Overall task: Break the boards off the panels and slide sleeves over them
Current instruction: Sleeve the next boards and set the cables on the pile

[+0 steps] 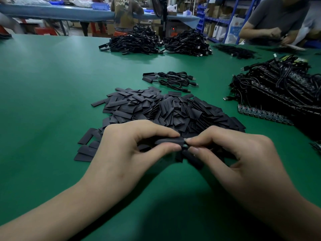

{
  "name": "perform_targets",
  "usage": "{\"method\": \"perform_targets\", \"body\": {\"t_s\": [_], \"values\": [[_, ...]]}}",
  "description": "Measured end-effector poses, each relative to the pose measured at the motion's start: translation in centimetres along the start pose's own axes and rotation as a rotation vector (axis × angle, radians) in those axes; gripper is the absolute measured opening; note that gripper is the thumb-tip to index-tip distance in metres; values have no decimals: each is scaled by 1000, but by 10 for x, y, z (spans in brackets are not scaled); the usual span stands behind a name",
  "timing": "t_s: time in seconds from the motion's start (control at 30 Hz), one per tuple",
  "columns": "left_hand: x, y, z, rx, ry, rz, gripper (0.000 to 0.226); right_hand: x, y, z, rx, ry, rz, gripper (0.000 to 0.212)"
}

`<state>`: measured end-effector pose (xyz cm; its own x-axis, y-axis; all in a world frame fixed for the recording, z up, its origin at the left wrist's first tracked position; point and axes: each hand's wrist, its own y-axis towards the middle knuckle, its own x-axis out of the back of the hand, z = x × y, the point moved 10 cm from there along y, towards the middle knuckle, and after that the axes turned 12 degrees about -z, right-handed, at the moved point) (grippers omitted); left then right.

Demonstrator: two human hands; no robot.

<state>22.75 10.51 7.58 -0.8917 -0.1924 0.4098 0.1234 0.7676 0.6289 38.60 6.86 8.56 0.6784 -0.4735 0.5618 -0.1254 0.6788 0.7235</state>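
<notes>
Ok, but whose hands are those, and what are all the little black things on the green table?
Those are a person's two bare hands, no machine here. The picture comes from a camera worn on that person's head, looking down, so you see what they see. The left hand pinches a soft black tube sleeve. The right hand pinches a small circuit board at the sleeve's open end; only a sliver of it shows. On the green table, just behind the hands, lies a big pile of flat black sleeves. Farther back lie three coiled black cables in a row. On the right is a stack of dark board panels with cables attached. Other people work at the far side.
</notes>
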Motion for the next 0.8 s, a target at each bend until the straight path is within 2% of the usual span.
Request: {"method": "perform_targets", "body": {"t_s": [0.17, 0.67, 0.8], "values": [[-4, -2, 7, 77, -89, 13, 21, 5, 0, 5, 58, -25, -47, 8], [-3, -3, -1, -13, -46, 9, 19, 5, -1, 8, 14, -40, -54, 4], [-3, -2, -5, -46, -36, 16, 17, 3, -2, 8, -38, 28, -61, 14]]}}
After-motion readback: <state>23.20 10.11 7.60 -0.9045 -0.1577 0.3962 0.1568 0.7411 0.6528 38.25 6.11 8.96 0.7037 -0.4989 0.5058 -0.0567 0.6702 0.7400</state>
